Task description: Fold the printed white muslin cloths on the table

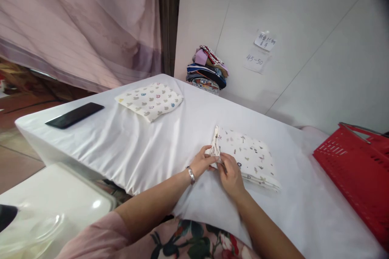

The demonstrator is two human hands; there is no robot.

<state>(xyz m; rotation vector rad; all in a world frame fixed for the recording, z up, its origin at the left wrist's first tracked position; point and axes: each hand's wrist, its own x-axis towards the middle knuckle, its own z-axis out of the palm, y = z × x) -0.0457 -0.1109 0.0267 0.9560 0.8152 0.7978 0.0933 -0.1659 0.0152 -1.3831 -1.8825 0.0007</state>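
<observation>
Head view, watched from my distant post: one pale wall (231,20) stands behind one white-covered table (197,117), with one pink curtain (106,16) hanging at the upper left. I count one red basket (358,170) at the right edge and one white surface (63,186) at the lower left. One multicolored stack (207,71) of folded fabrics rises beyond the table's far edge. Two folded cloths lie on the tabletop: the near cloth (252,156), white with small scattered motifs, right of center, and the far cloth (152,100), white with gray and colored motifs, farther left. Two bare hands meet at the near cloth's left end; I see the left hand (202,162) pinching its gathered edge, fingers drawn narrow, and the right hand (231,175) gripping the same end's lower corner between thumb and fingers. One flat black slab (75,115) lies left of the far cloth. Two handwritten papers (254,61) hang on the wall, one reading "45-50." One silvery band (191,175) circles the left wrist.
</observation>
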